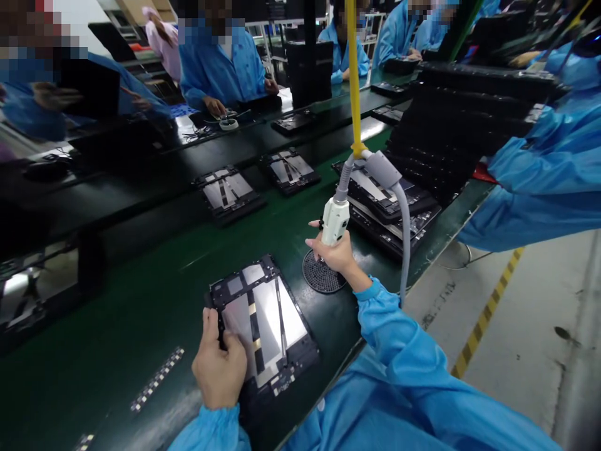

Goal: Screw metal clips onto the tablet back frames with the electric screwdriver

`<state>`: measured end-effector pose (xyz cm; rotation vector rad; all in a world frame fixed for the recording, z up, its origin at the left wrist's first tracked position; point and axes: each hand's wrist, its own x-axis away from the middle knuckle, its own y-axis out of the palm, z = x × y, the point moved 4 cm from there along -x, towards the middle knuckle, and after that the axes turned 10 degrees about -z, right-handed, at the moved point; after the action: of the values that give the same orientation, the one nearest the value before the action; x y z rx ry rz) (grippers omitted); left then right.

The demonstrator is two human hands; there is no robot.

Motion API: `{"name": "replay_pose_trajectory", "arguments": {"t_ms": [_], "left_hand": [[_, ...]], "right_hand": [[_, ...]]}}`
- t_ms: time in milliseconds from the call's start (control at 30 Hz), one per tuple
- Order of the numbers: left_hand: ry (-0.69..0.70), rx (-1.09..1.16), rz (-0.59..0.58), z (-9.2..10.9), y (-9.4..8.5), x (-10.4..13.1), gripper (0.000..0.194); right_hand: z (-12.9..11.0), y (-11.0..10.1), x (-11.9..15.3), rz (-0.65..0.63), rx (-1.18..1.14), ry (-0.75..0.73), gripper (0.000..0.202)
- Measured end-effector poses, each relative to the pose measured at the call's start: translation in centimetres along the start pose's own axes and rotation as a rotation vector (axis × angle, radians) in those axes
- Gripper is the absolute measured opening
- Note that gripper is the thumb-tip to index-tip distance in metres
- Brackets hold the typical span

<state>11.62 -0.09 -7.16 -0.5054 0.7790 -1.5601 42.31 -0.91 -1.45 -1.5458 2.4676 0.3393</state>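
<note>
The right grip is wrapping snugly around a white electric screwdriver, maybe getting a screw at the round dish at 6 o'clock. At 7 o'clock, the left grip is pinching an open tablet. Next is probably needing careful aiming.

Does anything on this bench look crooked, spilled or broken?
The stack of open devices beyond the right hand looks askew: the upper one sits at an angle to the one beneath, so their edges don't line up. I see no spill or obvious breakage.
</note>
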Motion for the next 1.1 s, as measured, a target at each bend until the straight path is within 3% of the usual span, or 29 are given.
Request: {"name": "replay_pose_trajectory", "arguments": {"t_ms": [100, 167, 267, 333, 433, 533, 633, 733, 833, 933, 1100], "left_hand": [[-0.059, 0.020, 0.082, 1.4, 0.5, 1.5, 0.056], [0.013, 0.069, 0.139, 2.4, 0.6, 2.2, 0.051], [0.124, 0.117, 0.271, 3.4, -0.3, 3.1, 0.033], [0.104, 0.163, 0.310, 3.3, -1.2, 3.4, 0.033], [-0.033, 0.244, 0.273, 2.2, -2.6, 3.2, 0.042], [-0.046, 0.190, 0.251, 0.6, -4.2, 2.8, 0.034], [-0.067, 0.185, 0.080, -1.2, -4.9, 2.5, 0.035], [-0.272, 0.404, -0.090, -2.6, -4.8, 2.6, 0.038], [-0.381, 0.566, -0.207, -2.3, -4.0, 2.4, 0.039], [-0.294, 0.547, -0.326, -1.1, -3.1, 1.3, 0.035], [-0.155, 0.431, -0.261, -0.7, -2.4, -1.2, 0.022]], "right_hand": [[0.6, 0.0, 0.0, -0.004, -0.022, 0.031, 0.032], [1.0, -0.1, 0.0, -0.009, -0.028, 0.038, 0.031], [1.1, 0.0, 0.1, -0.022, -0.022, 0.040, 0.028], [1.1, 0.1, 0.1, -0.024, -0.003, 0.041, 0.028], [0.9, 0.3, 0.1, -0.026, 0.041, 0.027, 0.029], [0.6, 0.2, 0.4, -0.036, 0.089, 0.003, 0.031], [-0.3, -0.1, 0.8, 0.003, 0.123, -0.055, 0.033], [-2.0, 0.2, 1.2, 0.040, 0.088, -0.167, 0.032], [-4.0, 2.2, 2.1, -0.058, -0.026, -0.175, 0.037], [-5.5, 5.5, 3.7, -0.200, -0.079, -0.126, 0.040], [-6.0, 10.7, 5.4, -0.384, -0.159, -0.092, 0.041]]}}
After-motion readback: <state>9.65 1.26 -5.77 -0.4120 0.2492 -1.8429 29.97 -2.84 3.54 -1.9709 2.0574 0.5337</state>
